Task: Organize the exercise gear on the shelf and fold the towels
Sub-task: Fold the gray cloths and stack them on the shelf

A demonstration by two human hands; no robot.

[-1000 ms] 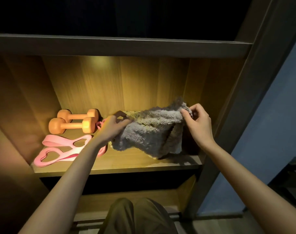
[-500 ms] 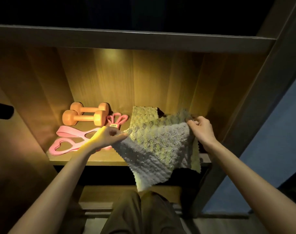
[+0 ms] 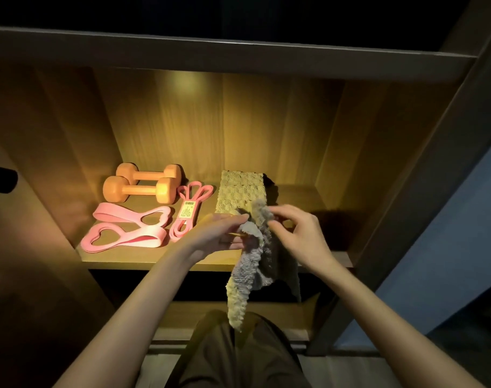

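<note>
Grey towel [image 3: 251,266] hangs pinched by left hand [image 3: 219,233] and right hand [image 3: 297,236] together.

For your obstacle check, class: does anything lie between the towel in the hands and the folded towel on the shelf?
Nothing visible does. The gray towel hangs right before the folded towel; bands and dumbbells lie to the left.
</note>
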